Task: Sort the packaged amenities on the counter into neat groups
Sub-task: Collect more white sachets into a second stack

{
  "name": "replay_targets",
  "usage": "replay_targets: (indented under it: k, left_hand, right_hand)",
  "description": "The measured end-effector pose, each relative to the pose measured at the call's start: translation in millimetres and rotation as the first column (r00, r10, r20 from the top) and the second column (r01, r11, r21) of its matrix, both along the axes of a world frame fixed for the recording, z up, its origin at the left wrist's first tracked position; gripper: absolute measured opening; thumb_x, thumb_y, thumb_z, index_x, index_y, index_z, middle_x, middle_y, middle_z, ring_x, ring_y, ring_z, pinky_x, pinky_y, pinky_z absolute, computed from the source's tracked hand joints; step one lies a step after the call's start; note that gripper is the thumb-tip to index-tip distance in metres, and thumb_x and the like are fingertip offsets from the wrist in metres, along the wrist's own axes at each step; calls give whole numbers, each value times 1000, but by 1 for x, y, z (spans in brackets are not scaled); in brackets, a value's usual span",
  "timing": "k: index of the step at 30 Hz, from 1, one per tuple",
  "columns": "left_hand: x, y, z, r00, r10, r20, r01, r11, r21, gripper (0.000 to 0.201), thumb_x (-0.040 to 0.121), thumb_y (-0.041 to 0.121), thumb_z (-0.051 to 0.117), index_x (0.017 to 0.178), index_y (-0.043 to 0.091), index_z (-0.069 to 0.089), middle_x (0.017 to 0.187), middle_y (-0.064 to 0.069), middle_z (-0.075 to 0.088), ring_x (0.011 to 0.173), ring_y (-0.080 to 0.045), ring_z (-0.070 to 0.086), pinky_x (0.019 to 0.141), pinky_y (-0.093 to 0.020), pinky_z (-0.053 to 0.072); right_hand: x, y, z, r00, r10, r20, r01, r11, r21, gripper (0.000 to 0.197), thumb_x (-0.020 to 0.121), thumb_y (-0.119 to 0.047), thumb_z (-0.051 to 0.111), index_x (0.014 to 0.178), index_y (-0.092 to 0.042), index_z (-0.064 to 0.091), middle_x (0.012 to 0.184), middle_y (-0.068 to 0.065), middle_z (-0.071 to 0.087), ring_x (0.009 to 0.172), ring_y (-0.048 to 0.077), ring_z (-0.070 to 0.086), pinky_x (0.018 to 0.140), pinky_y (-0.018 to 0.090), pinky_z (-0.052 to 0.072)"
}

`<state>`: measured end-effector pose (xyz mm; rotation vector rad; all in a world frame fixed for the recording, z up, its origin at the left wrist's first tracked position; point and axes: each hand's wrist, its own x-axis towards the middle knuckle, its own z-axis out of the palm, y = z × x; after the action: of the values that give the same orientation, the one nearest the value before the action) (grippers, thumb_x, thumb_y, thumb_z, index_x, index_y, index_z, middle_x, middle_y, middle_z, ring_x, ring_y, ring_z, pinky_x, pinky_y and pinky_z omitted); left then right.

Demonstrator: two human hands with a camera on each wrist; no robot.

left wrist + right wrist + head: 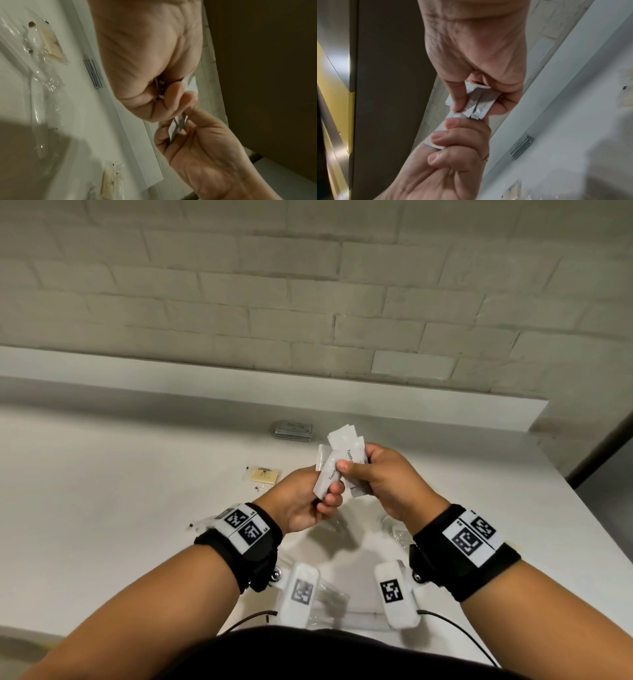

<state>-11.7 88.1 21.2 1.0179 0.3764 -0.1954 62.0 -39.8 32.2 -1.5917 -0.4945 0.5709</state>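
Note:
Both hands are raised together above the white counter (137,508). My right hand (352,474) grips a fanned bunch of white toothpaste sachets (344,445), thumb on top; the right wrist view shows the bunch (479,100) pinched between thumb and fingers (458,97). My left hand (327,496) curls round one more white sachet (325,479), which touches the bunch. In the left wrist view its fingers (173,94) close over a sachet (191,81). A stack of grey sachets (294,430) lies just behind the hands.
A clear packet with a beige card (262,474) lies left of the hands. More clear packets (330,597) lie near the front edge, between my wrists, and one (397,530) under my right wrist. A raised ledge (308,392) and brick wall close the back.

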Motion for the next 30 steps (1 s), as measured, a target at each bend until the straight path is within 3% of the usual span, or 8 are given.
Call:
replay_targets:
  k: [4,7,11,13,16,21,26,30]
  left_hand:
    - [0,6,-6,995,88,52,-88,996,-7,45,98,50,39,103,14,64,80,-10,69,48,-13,55,36,-16,35]
    - [-4,10,-9,987,101,124,-119,983,141,30,96,30,52,114,8,61,96,-9,68,55,-10,62,42,-16,42]
    - [-3,18,-17,983,128,133,-171,905,389,12,94,12,57,106,8,58,89,-5,63,54,-9,61,45,-17,40]
    - [-4,21,-18,988,90,124,-136,887,441,11,93,12,60,102,9,60,87,-4,64,55,-9,61,45,-18,40]
    - [-2,18,-15,988,0,156,-69,894,443,5,93,14,59,95,11,63,82,-1,65,54,-10,59,45,-18,39]
    - [5,18,-10,986,139,87,-163,886,435,64,90,70,27,91,14,58,61,3,42,50,-10,31,46,-23,20]
    - [0,26,-16,984,128,125,-173,861,479,23,101,27,42,80,17,44,65,3,28,57,-12,21,56,-28,14]
    - [4,22,-24,975,157,159,-216,836,503,12,99,14,48,89,15,54,71,1,46,58,-9,44,56,-22,44]
  right_hand:
    - [10,-5,-6,981,-179,-74,179,984,-2,17,86,-15,68,99,-5,67,81,10,69,59,18,60,50,21,45]
    - [11,-11,-10,978,-187,-94,185,982,-31,11,89,-14,66,98,-8,66,88,13,69,64,23,61,54,25,49]
    - [17,-17,-3,920,-239,311,296,943,-152,18,93,-22,57,106,-10,59,100,13,65,79,24,62,60,31,52]
    - [18,-17,6,924,-95,371,159,977,-144,15,89,-27,58,97,-14,57,99,18,59,74,26,60,64,41,52]
    - [14,-14,8,895,253,367,-98,915,-391,12,91,-17,59,89,-18,48,81,7,54,66,18,51,61,36,43]
    - [9,-10,-8,922,173,346,25,866,-499,26,90,-22,59,112,-19,47,92,9,63,74,24,61,66,36,53]
    - [20,-20,-15,963,-35,266,133,923,-361,24,88,-21,62,109,-12,56,100,12,65,92,32,64,78,40,56]
    - [23,-23,-12,985,-117,129,142,968,-207,19,93,-10,57,111,-9,54,91,12,62,76,31,66,71,41,55]
